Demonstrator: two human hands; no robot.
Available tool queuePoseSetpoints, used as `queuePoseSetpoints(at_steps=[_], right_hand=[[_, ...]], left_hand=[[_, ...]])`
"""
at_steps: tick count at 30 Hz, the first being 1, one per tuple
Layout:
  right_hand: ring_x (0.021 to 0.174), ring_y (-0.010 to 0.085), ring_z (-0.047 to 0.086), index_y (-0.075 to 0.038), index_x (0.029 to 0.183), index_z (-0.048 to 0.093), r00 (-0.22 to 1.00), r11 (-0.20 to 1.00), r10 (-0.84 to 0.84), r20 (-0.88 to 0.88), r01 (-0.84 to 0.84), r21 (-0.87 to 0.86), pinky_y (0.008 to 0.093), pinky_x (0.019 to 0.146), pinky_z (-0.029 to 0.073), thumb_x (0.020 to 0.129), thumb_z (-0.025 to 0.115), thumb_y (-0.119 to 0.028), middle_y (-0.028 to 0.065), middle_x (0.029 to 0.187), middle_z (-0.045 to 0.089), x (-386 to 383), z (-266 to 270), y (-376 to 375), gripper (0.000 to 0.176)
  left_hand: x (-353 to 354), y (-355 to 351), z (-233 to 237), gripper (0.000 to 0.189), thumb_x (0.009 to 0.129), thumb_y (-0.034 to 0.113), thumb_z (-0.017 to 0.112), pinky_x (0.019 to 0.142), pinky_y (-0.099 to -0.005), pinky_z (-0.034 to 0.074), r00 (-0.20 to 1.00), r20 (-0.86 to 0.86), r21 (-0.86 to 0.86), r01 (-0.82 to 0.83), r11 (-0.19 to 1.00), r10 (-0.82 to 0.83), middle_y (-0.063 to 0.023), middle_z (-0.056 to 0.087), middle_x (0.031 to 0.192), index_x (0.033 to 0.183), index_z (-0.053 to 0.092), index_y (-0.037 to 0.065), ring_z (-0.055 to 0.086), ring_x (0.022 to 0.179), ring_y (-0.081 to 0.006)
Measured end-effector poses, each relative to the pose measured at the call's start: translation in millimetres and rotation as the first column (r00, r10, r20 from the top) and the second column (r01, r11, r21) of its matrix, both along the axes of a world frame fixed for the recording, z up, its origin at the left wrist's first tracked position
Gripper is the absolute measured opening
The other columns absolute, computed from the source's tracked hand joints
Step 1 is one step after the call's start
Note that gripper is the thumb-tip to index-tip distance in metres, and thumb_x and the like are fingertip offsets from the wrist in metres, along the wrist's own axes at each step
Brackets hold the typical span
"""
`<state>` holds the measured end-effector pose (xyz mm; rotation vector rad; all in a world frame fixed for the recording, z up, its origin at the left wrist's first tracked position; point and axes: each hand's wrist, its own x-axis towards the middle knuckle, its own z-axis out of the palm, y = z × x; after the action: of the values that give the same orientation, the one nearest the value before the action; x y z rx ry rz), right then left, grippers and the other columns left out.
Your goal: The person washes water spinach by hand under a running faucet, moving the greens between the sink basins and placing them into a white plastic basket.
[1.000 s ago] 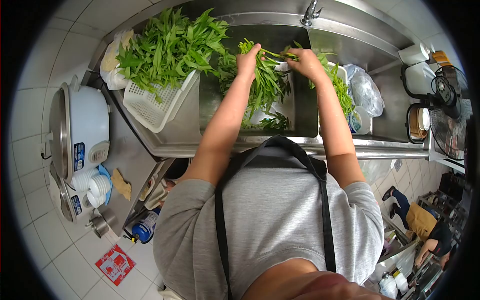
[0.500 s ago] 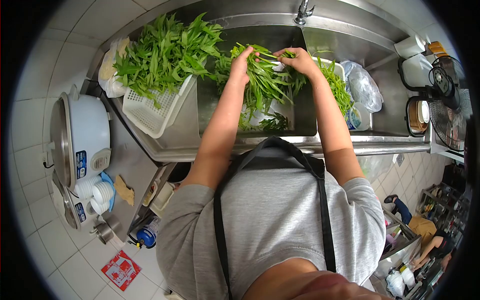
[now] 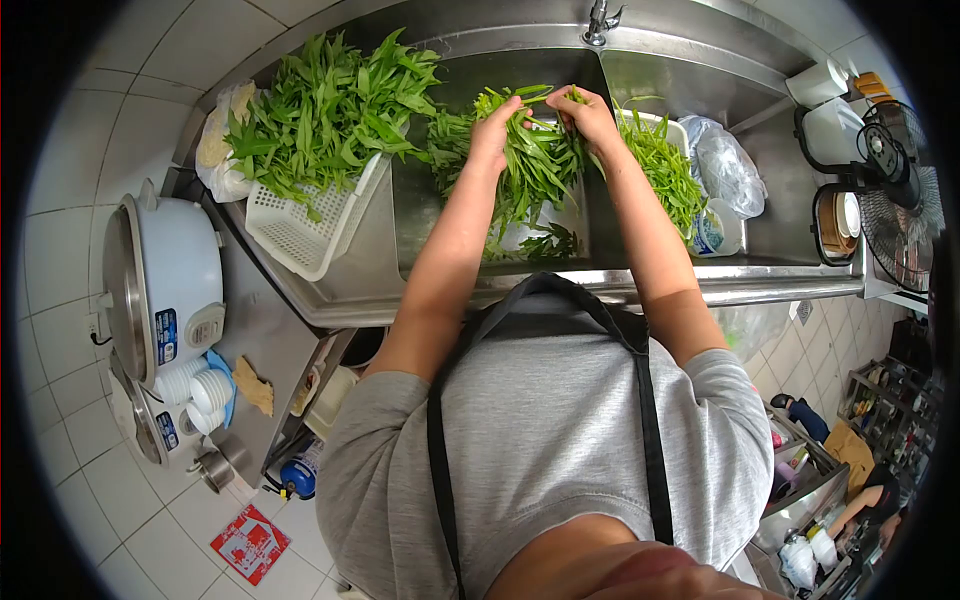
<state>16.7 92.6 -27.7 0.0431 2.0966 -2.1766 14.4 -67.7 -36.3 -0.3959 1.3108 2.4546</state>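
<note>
My left hand point(image 3: 495, 132) is closed around a bunch of water spinach point(image 3: 540, 165), its long leaves hanging down over the left sink basin point(image 3: 420, 240). Just to the right, my right hand point(image 3: 588, 118) pinches a leafy stem of the same greens. Both hands are close together near the top of the bunch. More loose leaves point(image 3: 548, 242) lie low in the basin. A big heap of water spinach point(image 3: 335, 110) fills and overhangs a white perforated basket point(image 3: 300, 228) left of the basin. Cut green stems point(image 3: 660, 175) fill a second white basket on the right.
A tap point(image 3: 600, 22) rises behind the sink. Clear plastic bags point(image 3: 728, 170) and a white tub point(image 3: 717, 230) sit in the right basin. A fan point(image 3: 890, 190) stands far right; a large rice cooker point(image 3: 175, 280) is at left. Another person point(image 3: 870, 500) is at lower right.
My right hand has shifted slightly left, nearer my left hand. My left hand has moved a little right and down with the bunch. The view has shifted slightly.
</note>
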Motion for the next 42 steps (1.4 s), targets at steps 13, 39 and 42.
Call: queuePoseSetpoints(at_steps=[13, 39, 42], right_hand=[[0.049, 0.0122, 0.046, -0.004, 0.096, 0.055, 0.96, 0.725, -0.259, 0.108, 0.266, -0.635, 0.0288, 0.049, 0.042, 0.081, 0.057, -0.016, 0.0002, 0.058, 0.048, -6.8, -6.4, 80.8, 0.02], [0.079, 0.0341, 0.06, -0.005, 0.101, 0.06, 0.936, 0.398, 0.256, -0.24, 0.125, 0.909, 0.038, 0.068, 0.045, 0.072, 0.064, -0.024, 0.0201, 0.083, 0.061, 19.9, 20.2, 8.7, 0.036], [0.071, 0.0285, 0.061, -0.005, 0.092, 0.061, 0.905, 0.519, 0.317, -0.284, 0.085, 0.85, 0.0348, 0.064, 0.045, 0.074, 0.062, -0.017, 0.017, 0.078, 0.061, 21.6, 21.7, 7.4, 0.022]], left_hand=[[3.3, -27.4, -0.2, 0.017, 0.077, 0.019, 0.061, 0.055, -0.0306, 0.049, 0.991, -0.004, 0.127, -0.131, 0.983, 0.132, -0.0065, 0.06, 0.078, 0.087, 0.058, 0.005, 0.056, 0.064, -0.0149], [11.7, -9.7, -30.8, 0.018, 0.078, 0.02, 0.057, 0.062, -0.0347, 0.052, 0.984, 0.007, 0.344, -0.171, 0.923, 0.18, -0.0099, 0.062, 0.079, 0.085, 0.059, 0.003, 0.062, 0.071, -0.0197], [14.3, -3.2, -38.8, 0.022, 0.069, 0.017, 0.064, 0.061, -0.0309, 0.049, 0.929, -0.014, 0.009, -0.37, 0.929, 0.37, -0.0096, 0.062, 0.077, 0.084, 0.06, 0.001, 0.06, 0.068, -0.0184]])
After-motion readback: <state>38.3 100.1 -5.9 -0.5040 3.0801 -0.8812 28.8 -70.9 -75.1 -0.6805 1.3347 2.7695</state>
